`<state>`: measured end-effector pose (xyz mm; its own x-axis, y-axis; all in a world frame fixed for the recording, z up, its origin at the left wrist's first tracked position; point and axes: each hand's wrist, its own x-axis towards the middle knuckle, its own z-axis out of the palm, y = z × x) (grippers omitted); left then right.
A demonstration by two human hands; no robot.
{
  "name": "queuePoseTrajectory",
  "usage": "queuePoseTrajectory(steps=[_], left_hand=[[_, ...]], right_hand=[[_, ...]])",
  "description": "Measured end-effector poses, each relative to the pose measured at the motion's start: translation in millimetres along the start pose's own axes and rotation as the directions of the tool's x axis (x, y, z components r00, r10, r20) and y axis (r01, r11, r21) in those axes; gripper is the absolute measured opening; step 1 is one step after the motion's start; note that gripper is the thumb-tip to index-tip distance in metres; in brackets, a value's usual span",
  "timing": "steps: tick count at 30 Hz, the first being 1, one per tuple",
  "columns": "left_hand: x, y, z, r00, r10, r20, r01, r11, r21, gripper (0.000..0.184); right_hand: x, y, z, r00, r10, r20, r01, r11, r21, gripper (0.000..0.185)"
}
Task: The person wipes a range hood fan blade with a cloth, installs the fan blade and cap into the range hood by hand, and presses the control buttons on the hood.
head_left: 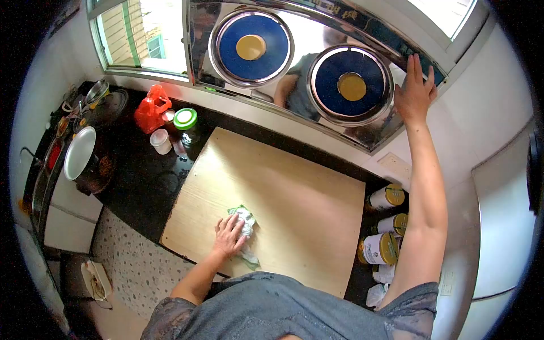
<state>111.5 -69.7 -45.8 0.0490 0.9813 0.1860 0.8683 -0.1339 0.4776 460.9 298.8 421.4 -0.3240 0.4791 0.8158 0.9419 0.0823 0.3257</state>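
Observation:
My left hand (228, 237) presses down on a crumpled white and green cloth (245, 222), its fingers bent over the bunched fabric. The cloth lies on a large pale wooden board (294, 187), near its front left part. My right arm is raised, and my right hand (416, 93) rests with fingers spread against the right end of a shiny range hood (294, 105). Nothing is seen in that hand. The hood carries two round blue discs with yellow centres, one of them a blue disc (328, 85) left of my right hand.
Left on the black counter (136, 187) stand a green-lidded jar (185, 119), a small white tub (161, 141), a red plastic bag (152, 107) and a tilted metal bowl (80, 153). Several cans, among them a yellow-lidded can (378, 249), line the board's right side.

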Motion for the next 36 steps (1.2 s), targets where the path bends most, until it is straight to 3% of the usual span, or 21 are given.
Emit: queuePoseTrajectory(steps=[17,23,27,29,31,34,36], left_hand=[[0.2,0.4,-3.0,0.999,0.004,0.037,-0.006,0.999,0.033,0.061],[0.2,-4.9,3.4,0.999,-0.008,0.033,0.008,1.0,-0.015,0.06],[15.7,9.8,-2.3,0.997,-0.052,-0.058,0.053,0.999,0.013,0.06],[32.4,19.8,-6.5,0.995,-0.042,-0.095,0.043,0.999,0.003,0.058],[49.8,37.0,-15.3,0.994,0.01,-0.104,-0.014,0.999,-0.035,0.057],[65.3,63.9,-21.9,0.991,0.084,-0.107,-0.088,0.995,-0.042,0.055],[69.7,76.6,-17.7,0.981,0.167,-0.103,-0.173,0.984,-0.047,0.056]], right_hand=[[5.7,7.2,7.0,0.997,-0.024,-0.071,0.025,0.999,0.022,0.099],[6.9,2.0,-1.3,0.999,0.031,0.042,-0.03,0.999,-0.019,0.098],[5.4,-0.2,-4.5,0.995,0.048,0.082,-0.043,0.997,-0.064,0.098],[5.5,-0.3,-1.3,0.995,0.053,0.083,-0.047,0.996,-0.07,0.097],[5.1,1.6,5.0,1.0,0.003,-0.031,-0.003,1.0,-0.001,0.094],[4.6,-2.2,0.7,0.998,-0.023,0.061,0.023,1.0,-0.01,0.093],[2.4,-3.9,3.0,0.998,-0.057,0.037,0.058,0.998,-0.014,0.093]])
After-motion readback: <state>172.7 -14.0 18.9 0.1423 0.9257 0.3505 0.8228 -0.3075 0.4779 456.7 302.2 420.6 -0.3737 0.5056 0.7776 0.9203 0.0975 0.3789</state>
